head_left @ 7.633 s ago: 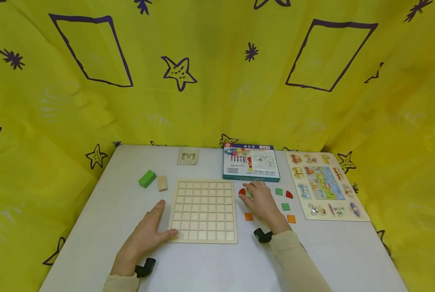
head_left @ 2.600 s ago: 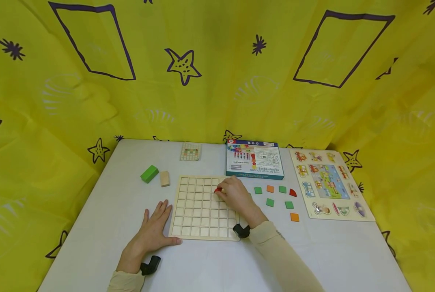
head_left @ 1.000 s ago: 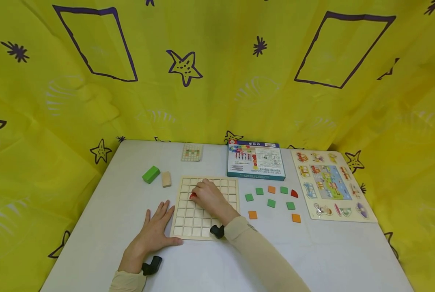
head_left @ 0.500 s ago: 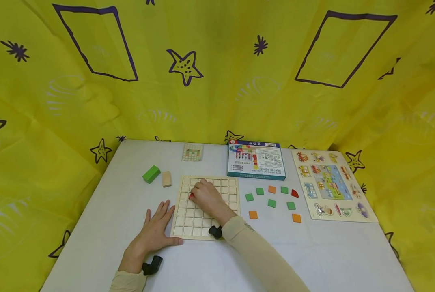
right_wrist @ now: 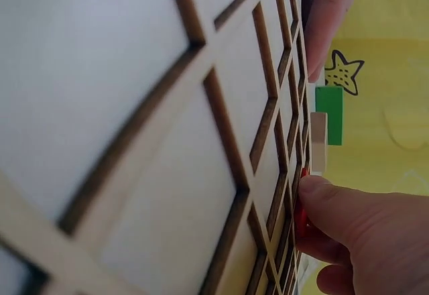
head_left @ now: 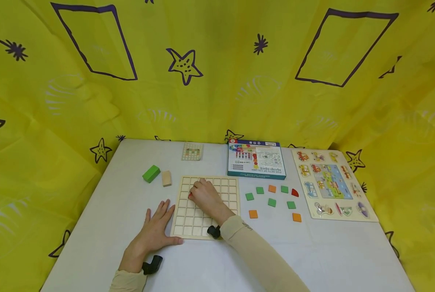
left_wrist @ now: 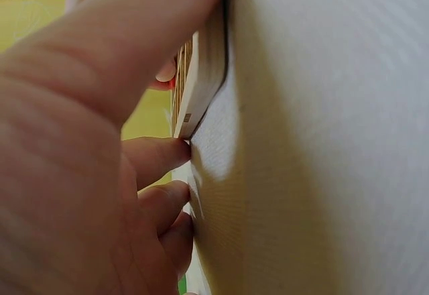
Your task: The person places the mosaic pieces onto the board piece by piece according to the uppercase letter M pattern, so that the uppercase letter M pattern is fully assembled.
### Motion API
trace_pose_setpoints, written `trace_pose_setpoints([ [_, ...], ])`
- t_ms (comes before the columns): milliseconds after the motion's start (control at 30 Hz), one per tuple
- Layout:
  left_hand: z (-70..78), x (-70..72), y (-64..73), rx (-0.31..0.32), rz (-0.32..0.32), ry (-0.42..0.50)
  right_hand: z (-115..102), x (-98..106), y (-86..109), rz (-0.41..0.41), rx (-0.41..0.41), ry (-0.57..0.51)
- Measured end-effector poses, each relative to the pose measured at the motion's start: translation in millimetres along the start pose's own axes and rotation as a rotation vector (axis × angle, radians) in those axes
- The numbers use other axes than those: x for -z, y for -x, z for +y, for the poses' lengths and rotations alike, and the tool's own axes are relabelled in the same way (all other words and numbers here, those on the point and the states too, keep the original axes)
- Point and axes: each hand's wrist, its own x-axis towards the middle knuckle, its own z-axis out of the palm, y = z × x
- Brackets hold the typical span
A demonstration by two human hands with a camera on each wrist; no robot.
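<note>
Right hand (head_left: 207, 198) pinches a small red piece (head_left: 190, 196) between thumb and fingertips, fingers curled in, gap just the piece's thickness. Piece sits at the fingertips, ahead and to the left of the palm, over the left part of the wooden grid board (head_left: 197, 222), towards the far edge, about third row back. Exact cell, and whether it's seated or just above, can't tell. Right wrist view gives a thin red edge running along the board surface; long axis unclear, outline mostly covered. Right hand is clearly the nearer one; left hand (head_left: 151, 233) lies lower left, fingers spread, nothing gripped, thumb by the near-left corner and index by the left edge, apparently touching the board. Blocks, green (head_left: 151, 174) and plain wood (head_left: 166, 178), lie beyond the left hand. Loose red quarter-circle (head_left: 294, 192) lies right, well apart from the board.
</note>
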Motion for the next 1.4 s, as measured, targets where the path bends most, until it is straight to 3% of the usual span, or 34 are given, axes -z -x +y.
trace_pose_setpoints([
  [267, -0.7, -0.9, 0.0, -0.002, 0.001, -0.008, 0, 0, 1.1, -0.028, -0.006, 0.009],
  [533, -0.6, -1.5, -0.6, -0.001, -0.002, -0.004, 4, 7, 6.6, -0.068, -0.040, -0.136],
  [900, -2.1, -2.7, -1.6, 0.016, -0.016, -0.008, 26, 25, 23.8, 0.006, -0.080, -0.310],
  [1100, -1.6, -1.7, -2.0, 0.018, -0.018, -0.005, 39, 35, 34.2, 0.013, -0.110, -0.343],
  [1400, -2.0, -2.9, -1.8, 0.008, -0.009, -0.003, 54, 45, 46.5, 0.087, -0.120, -0.348],
])
